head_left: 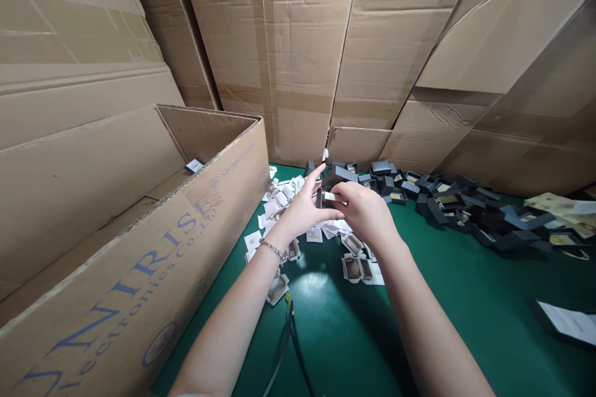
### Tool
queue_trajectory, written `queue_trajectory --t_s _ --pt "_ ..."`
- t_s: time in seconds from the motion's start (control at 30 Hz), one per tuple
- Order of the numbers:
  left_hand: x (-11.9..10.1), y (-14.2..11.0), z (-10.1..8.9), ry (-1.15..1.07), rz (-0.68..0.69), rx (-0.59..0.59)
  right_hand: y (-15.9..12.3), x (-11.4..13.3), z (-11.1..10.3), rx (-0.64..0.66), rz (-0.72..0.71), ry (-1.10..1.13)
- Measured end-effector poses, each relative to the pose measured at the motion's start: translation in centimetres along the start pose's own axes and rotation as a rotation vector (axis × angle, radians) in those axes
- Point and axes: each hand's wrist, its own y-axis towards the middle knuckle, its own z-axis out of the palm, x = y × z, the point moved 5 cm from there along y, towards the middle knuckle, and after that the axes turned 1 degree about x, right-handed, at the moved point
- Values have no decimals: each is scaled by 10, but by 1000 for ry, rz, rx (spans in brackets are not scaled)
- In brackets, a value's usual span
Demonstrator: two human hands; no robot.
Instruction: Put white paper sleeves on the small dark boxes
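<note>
Both my hands meet above the green table [465,298]. My left hand [303,206], with a bracelet on the wrist, grips a small dark box [336,177] from the left, index finger stretched along its top. My right hand [365,208] is closed in a pinch on a small pale insert card [333,196] at the box's opening. Under the hands lies a scatter of white paper inserts [279,205].
A heap of small dark boxes [465,205] stretches right along the table's back. An open cardboard carton [139,248] with blue print stands at the left. Large flattened cartons [288,56] wall the back. A black cable [288,341] runs toward me. Papers [565,322] lie at right.
</note>
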Motion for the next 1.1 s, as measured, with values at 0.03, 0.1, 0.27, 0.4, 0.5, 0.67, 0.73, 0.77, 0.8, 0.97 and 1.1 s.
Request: queue_trajectory --t_s 0.03,0.1,0.27,0.4,0.5,0.67,0.73,0.77,0.8,0.97,1.1 --pt "0 0 1 -27 -8 4 0 0 0 -11 -15 1" --pt "0 1 2 -96 -36 11 0 0 0 -30 -50 51" --pt "2 -1 2 -246 -156 -11 -3 2 -10 -116 -179 249" --pt "3 0 0 -375 -159 -51 -5 -2 -22 -241 -146 292" --pt "1 0 -2 -366 -140 -89 -4 -15 -24 -354 50 396" --pt "-8 -2 3 -297 -133 -24 8 -33 6 -177 294 842" --pt "-10 -2 6 -268 -110 18 12 -32 17 -64 310 1054" --pt "-10 -2 7 -245 -95 33 13 -30 21 -28 302 1136" --pt "-9 -2 8 -219 -81 43 14 -29 23 -5 288 1192" --pt "-4 -1 10 -122 -24 50 13 -25 21 -20 247 1240" --pt "-4 -1 12 -109 -17 65 12 -27 17 -91 235 1241"
